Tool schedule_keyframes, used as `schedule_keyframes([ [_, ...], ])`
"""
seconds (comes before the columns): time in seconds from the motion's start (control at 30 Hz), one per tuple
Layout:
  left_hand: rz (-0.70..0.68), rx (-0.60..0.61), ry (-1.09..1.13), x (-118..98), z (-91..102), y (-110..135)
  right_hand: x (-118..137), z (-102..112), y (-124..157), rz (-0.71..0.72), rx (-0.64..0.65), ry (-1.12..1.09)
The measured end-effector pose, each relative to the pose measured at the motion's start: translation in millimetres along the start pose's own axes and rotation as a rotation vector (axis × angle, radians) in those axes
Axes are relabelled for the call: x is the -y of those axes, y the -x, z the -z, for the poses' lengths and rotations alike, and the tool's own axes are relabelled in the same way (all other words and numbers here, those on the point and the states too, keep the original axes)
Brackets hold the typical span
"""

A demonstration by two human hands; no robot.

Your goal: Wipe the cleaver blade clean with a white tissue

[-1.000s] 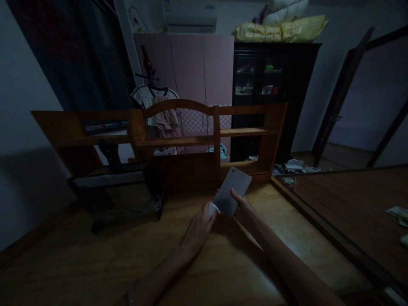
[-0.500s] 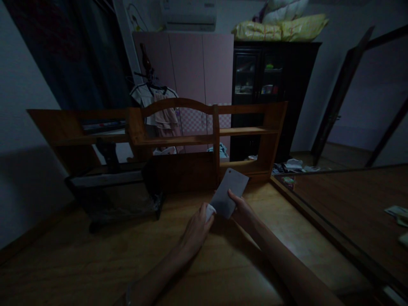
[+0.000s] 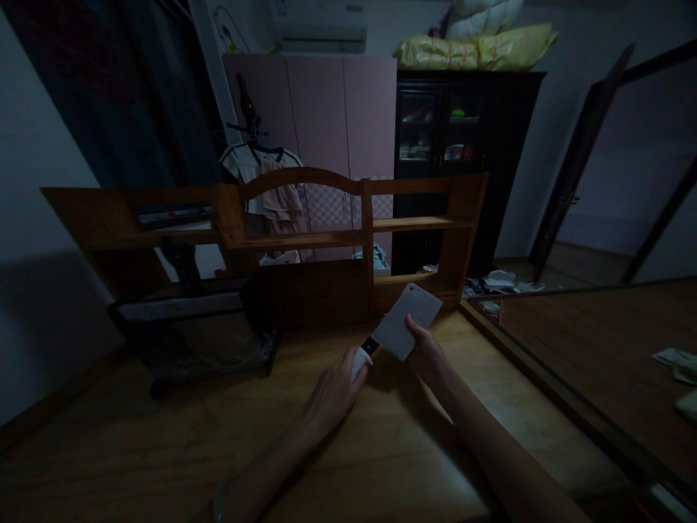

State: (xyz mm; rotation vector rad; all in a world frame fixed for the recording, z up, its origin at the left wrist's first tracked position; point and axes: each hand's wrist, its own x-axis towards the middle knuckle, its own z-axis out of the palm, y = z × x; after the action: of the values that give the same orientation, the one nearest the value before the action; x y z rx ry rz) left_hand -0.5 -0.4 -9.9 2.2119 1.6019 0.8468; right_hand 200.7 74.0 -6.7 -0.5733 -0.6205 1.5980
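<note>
The cleaver (image 3: 408, 321) hangs over the desk (image 3: 163, 450), just in front of the shelf (image 3: 348, 240). The left hand (image 3: 335, 388) is closed around its handle, and the right hand (image 3: 430, 356) pinches the blade's edge. Since the earlier frame the blade has swung right, towards the shelf, baring dark handle.

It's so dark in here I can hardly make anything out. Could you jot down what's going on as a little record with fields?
setting: dim room, wooden desk with a wooden shelf unit at its back
cleaver: held above the desk, blade tilted up and to the right
left hand: closed at the handle end, white material showing at the fingers
right hand: holds the flat blade by its lower edge, thumb on the face
unclear: what the white material is
</note>
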Motion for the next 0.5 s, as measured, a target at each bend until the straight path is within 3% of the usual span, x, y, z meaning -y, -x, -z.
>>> schedule_keyframes([
  [0.2,0.034,-0.069,-0.034,-1.2,0.4,0.1,13.9,0.0,2.2,0.040,0.020,-0.024],
  [0.5,0.060,-0.042,0.099,4.1,6.1,0.0,1.3,-5.8,6.3,0.040,0.053,0.001],
])
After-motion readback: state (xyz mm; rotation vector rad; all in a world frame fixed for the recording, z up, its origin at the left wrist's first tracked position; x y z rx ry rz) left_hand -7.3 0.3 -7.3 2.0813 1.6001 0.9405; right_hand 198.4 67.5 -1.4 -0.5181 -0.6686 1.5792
